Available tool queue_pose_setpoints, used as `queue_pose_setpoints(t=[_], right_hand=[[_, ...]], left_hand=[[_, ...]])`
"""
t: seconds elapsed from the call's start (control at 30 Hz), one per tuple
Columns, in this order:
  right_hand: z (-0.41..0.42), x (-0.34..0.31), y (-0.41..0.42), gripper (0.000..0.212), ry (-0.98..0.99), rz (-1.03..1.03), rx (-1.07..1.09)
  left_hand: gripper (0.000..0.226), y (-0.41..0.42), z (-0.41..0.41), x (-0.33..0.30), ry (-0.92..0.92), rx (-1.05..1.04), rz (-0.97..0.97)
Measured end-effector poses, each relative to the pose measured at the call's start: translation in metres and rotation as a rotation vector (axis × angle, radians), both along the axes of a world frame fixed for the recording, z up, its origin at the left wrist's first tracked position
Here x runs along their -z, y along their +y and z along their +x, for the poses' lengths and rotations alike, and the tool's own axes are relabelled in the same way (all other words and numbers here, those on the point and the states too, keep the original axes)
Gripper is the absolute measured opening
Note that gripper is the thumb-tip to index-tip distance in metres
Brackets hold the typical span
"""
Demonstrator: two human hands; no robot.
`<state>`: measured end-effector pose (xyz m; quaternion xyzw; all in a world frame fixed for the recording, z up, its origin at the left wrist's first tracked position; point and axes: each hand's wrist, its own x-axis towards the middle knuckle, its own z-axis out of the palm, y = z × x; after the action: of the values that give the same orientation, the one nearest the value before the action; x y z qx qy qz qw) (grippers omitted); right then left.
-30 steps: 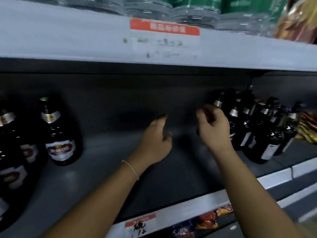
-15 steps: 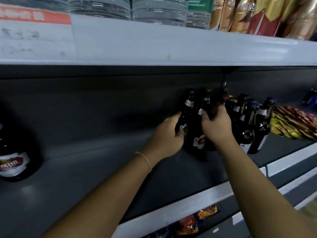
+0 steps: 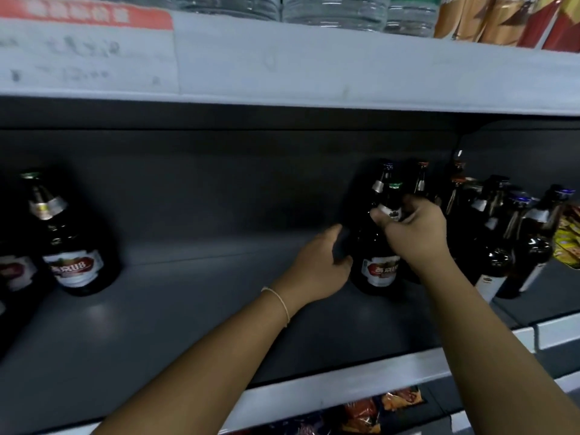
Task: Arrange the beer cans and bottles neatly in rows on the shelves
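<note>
On the shelf (image 3: 188, 324), right of centre, your right hand (image 3: 417, 233) pinches the brown bottle (image 3: 379, 262) by its neck; your left hand (image 3: 320, 265) cups its body. Slide it upright, label facing you.

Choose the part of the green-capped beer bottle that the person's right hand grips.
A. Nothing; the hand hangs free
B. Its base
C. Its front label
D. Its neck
D: the right hand curls round the neck of the green-capped bottle, just below its cap.
</note>
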<state>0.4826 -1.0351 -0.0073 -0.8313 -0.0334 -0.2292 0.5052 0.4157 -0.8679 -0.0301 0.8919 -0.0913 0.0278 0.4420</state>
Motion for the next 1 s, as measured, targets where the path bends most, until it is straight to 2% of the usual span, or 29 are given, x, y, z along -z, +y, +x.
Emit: queue_pose_setpoints(t=[0.07,0.2,0.3,0.43,0.47,0.6,0.67,0.87,1.0], right_hand=[[-0.007,0.003,0.012,0.019,-0.034,0.05,-0.024],[-0.023,-0.002,0.044,0.036,-0.083,0.142,-0.067],[-0.038,-0.008,0.074,0.026,-0.093,0.198,-0.146],[-0.058,-0.012,0.118,0.016,-0.062,0.23,-0.24],[-0.063,-0.012,0.13,0.016,-0.043,0.238,-0.258],[-0.082,-0.013,0.176,0.017,-0.008,0.257,-0.324],[-0.093,-0.014,0.2,0.017,0.011,0.266,-0.363],[-0.121,-0.016,0.264,0.015,-0.034,0.192,-0.565],[-0.133,-0.006,0.298,0.038,-0.02,0.067,-0.686]], left_hand=[[0.069,0.007,-0.004,0.001,0.013,0.02,-0.037],[0.073,0.022,-0.015,0.006,0.055,0.041,-0.119],[0.061,0.043,-0.022,0.02,0.044,0.012,-0.226],[0.091,0.077,-0.04,0.031,0.011,-0.107,-0.341],[0.091,0.086,-0.045,0.033,0.0,-0.147,-0.351],[0.069,0.127,-0.07,0.042,-0.036,-0.305,-0.398],[0.064,0.148,-0.081,0.045,-0.061,-0.363,-0.454],[0.071,0.214,-0.109,0.044,-0.138,-0.481,-0.51],[0.066,0.252,-0.128,0.045,-0.164,-0.526,-0.523]])
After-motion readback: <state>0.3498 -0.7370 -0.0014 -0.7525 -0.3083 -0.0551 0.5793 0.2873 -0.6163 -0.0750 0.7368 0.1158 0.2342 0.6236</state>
